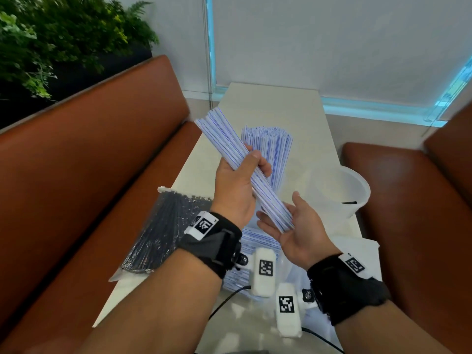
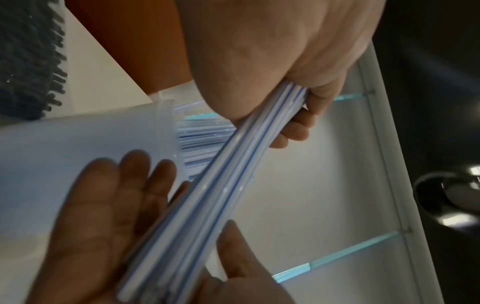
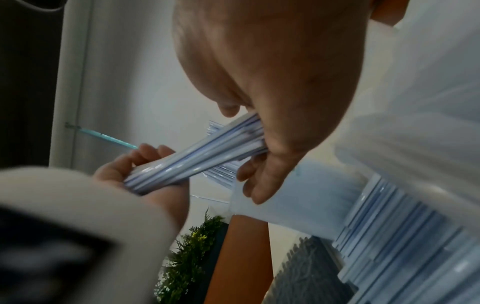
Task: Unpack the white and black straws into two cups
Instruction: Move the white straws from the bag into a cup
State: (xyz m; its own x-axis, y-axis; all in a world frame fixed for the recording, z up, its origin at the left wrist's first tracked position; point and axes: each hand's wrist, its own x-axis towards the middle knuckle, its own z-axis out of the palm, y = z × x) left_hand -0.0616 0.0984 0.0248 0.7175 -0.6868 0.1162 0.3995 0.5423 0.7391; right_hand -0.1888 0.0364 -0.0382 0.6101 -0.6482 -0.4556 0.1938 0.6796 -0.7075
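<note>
Above tabletop (image 1: 301,111): left hand (image 1: 237,185) grips white straws (image 1: 229,154), right hand (image 1: 293,226) spread beneath; far cup (image 1: 270,149) part-filled; black straws (image 1: 163,231) bagged.

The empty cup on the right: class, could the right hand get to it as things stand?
Probably yes: the right hand lies open under the white straws, gripping nothing, and no object stands between it and the empty cup.
</note>
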